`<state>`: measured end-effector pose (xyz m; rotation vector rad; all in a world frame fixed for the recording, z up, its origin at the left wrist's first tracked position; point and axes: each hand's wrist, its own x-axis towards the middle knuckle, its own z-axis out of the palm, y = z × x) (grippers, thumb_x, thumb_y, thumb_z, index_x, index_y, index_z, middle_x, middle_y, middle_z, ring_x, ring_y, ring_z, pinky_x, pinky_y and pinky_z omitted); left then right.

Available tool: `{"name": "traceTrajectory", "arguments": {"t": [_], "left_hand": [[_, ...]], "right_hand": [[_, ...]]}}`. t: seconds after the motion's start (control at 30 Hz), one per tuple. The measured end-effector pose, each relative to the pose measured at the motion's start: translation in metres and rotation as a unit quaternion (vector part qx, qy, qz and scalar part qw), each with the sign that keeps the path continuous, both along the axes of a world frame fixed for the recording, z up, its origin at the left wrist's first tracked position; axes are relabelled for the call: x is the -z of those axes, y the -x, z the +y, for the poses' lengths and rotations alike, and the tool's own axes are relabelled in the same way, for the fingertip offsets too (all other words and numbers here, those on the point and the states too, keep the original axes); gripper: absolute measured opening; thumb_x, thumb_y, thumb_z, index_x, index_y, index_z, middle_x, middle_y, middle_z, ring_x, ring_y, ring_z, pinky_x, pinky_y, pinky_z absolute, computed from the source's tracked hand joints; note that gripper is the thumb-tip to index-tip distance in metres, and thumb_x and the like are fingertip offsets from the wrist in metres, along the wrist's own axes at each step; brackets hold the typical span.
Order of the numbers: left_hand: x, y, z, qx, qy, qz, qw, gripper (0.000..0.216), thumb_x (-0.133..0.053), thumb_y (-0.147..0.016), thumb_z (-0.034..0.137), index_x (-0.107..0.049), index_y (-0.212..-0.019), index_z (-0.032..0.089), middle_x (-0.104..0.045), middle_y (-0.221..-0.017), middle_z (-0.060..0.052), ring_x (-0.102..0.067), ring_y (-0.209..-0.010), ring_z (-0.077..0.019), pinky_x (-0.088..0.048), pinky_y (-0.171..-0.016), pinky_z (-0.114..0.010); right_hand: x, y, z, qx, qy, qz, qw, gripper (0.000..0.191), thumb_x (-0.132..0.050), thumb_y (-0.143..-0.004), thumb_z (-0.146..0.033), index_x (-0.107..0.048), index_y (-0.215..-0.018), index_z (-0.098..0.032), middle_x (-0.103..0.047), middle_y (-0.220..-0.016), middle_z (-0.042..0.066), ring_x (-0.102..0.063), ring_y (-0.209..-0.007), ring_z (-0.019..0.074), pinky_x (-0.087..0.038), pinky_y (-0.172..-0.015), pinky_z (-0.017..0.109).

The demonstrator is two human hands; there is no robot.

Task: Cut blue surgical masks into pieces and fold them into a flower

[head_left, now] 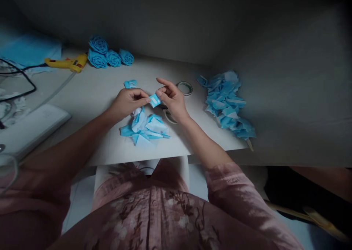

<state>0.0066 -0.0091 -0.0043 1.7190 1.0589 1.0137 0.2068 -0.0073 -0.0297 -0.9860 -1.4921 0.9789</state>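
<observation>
Between my two hands, above the white table, is a small folded piece of blue paper [155,100] with a white patch on it. My left hand [128,102] pinches its left edge between thumb and fingertips. The right edge is gripped by the thumb and fingers of my right hand [173,99], whose index finger sticks out. Just below lies a loose pile of blue and white paper pieces [147,127]. Another small blue piece [130,84] rests behind my left hand. A roll of tape [184,88] lies beyond my right hand, and a second ring [169,117] is partly hidden under it.
Several rolled blue paper roses [113,58] stand at the back, beside a yellow glue gun [74,63] with a cord. Blue sheets [30,50] lie at the far left, a white box-like object [41,127] nearer. A long crumpled blue bundle [227,103] lies right, by the wall.
</observation>
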Motion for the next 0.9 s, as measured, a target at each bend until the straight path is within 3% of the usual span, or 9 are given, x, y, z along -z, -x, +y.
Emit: {"name": "traceTrajectory", "arguments": {"t": [0.2,0.43,0.7,0.9], "left_hand": [[0.009,0.002,0.005,0.001,-0.015,-0.022,1.000,0.021,-0.076,-0.075,0.037,-0.072,-0.075,0.016,-0.059,-0.061,0.002,-0.047,-0.055,-0.0095,-0.035,-0.052,-0.023],[0.007,0.001,0.004,0.017,-0.031,-0.025,0.999,0.024,-0.078,-0.075,0.038,-0.071,-0.073,0.016,-0.058,-0.058,0.003,-0.046,-0.056,-0.0095,-0.037,-0.055,-0.024],[0.012,0.001,0.009,0.001,-0.013,-0.078,0.997,0.027,-0.078,-0.075,0.041,-0.069,-0.075,0.015,-0.061,-0.067,0.001,-0.050,-0.061,-0.0102,-0.038,-0.058,-0.024],[0.008,0.001,0.008,0.005,0.018,-0.098,0.995,0.030,-0.070,-0.081,0.047,-0.066,-0.075,0.017,-0.063,-0.070,-0.002,-0.056,-0.068,-0.0139,-0.045,-0.067,-0.027]], "right_hand": [[-0.006,-0.004,-0.004,-0.010,0.054,0.013,0.998,0.059,-0.058,-0.101,-0.060,-0.053,-0.151,-0.031,-0.077,-0.113,0.006,-0.063,-0.077,0.0130,-0.057,-0.071,0.027],[0.003,-0.003,0.000,-0.057,-0.018,-0.017,0.998,0.070,-0.077,-0.088,-0.059,-0.059,-0.146,-0.025,-0.070,-0.090,0.001,-0.059,-0.078,0.0137,-0.052,-0.070,0.026],[-0.002,-0.008,0.000,-0.049,0.043,0.016,0.998,0.068,-0.064,-0.093,-0.069,-0.057,-0.147,-0.029,-0.068,-0.087,0.001,-0.061,-0.074,0.0141,-0.058,-0.069,0.028],[0.001,-0.006,0.002,-0.072,0.008,0.012,0.997,0.074,-0.081,-0.082,-0.062,-0.060,-0.144,-0.027,-0.060,-0.078,-0.004,-0.058,-0.070,0.0127,-0.056,-0.070,0.027]]}}
